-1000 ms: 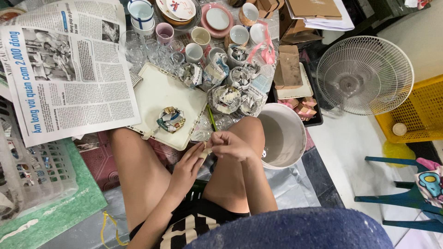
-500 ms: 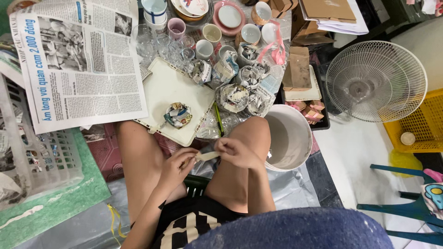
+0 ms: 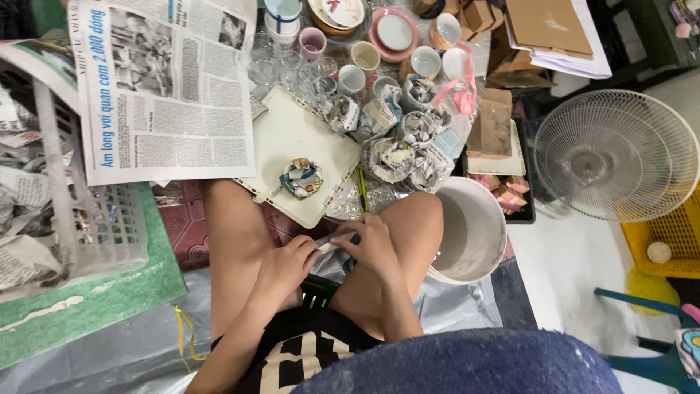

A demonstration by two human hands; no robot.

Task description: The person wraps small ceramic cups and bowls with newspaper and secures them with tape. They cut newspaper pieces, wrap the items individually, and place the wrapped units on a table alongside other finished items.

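Between your knees, your left hand (image 3: 286,264) and right hand (image 3: 373,244) pinched a small pale strip (image 3: 329,244), probably tape or paper, one at each end. It looked like you were readying it for wrapping; next would call for a steady pull and a cup to hand. One wrapped cup (image 3: 301,177) sat on the white tray (image 3: 281,135), well apart from your hands. Against half a second earlier, your hands had closed in slightly; the newspaper (image 3: 166,87) lay unmoved.
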